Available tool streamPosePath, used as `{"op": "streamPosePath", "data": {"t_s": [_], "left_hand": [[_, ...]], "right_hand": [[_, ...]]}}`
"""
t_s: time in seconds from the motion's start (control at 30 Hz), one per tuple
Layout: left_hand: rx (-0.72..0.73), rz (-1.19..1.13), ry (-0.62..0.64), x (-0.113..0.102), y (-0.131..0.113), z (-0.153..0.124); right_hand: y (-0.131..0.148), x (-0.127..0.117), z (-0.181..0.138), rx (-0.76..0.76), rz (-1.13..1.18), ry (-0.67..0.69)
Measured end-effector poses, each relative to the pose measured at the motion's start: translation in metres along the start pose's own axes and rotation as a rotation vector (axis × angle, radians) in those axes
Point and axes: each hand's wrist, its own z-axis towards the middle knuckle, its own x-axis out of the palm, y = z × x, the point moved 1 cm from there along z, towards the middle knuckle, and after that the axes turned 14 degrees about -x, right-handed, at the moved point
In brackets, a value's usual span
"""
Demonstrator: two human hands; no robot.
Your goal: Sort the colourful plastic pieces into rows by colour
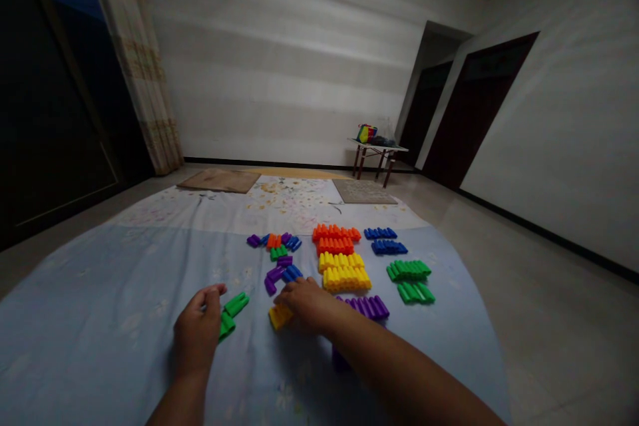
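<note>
My left hand (pixel 198 331) rests on the blue sheet (pixel 100 319) with fingers curled around green plastic pieces (pixel 232 311). My right hand (pixel 309 305) lies fingers-down over a yellow-orange piece (pixel 279 316), touching it. Just beyond my hands lies a loose mixed pile of purple, blue, green and orange pieces (pixel 279 256). To the right, sorted rows lie side by side: orange (pixel 335 239), yellow (pixel 344 271), purple (pixel 367 307), blue (pixel 384 241) and green (pixel 410 279). Another purple piece (pixel 340 359) shows under my right forearm.
The sheet covers a tiled floor. Two flat mats (pixel 219 180) lie at its far edge. A small table (pixel 377 156) with a colourful bag stands against the back wall. A curtain (pixel 134 60) hangs at left, dark doorways (pixel 474 113) at right.
</note>
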Motion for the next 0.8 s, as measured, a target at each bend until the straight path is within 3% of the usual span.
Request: {"op": "streamPosePath", "data": {"t_s": [0.17, 0.4, 0.57, 0.8], "left_hand": [[0.041, 0.005, -0.028, 0.000, 0.000, 0.000], [0.003, 0.021, -0.014, -0.001, -0.001, 0.001], [-0.022, 0.016, 0.007, 0.001, 0.000, 0.003], [-0.015, -0.010, -0.003, 0.001, -0.001, 0.001]], "right_hand": [[-0.003, -0.002, -0.003, -0.008, 0.060, -0.041], [-0.048, -0.041, -0.060, 0.205, 0.124, -0.270], [-0.079, -0.044, -0.082, 0.340, 0.090, -0.188], [-0.081, -0.037, -0.081, 0.389, 0.076, -0.087]]}}
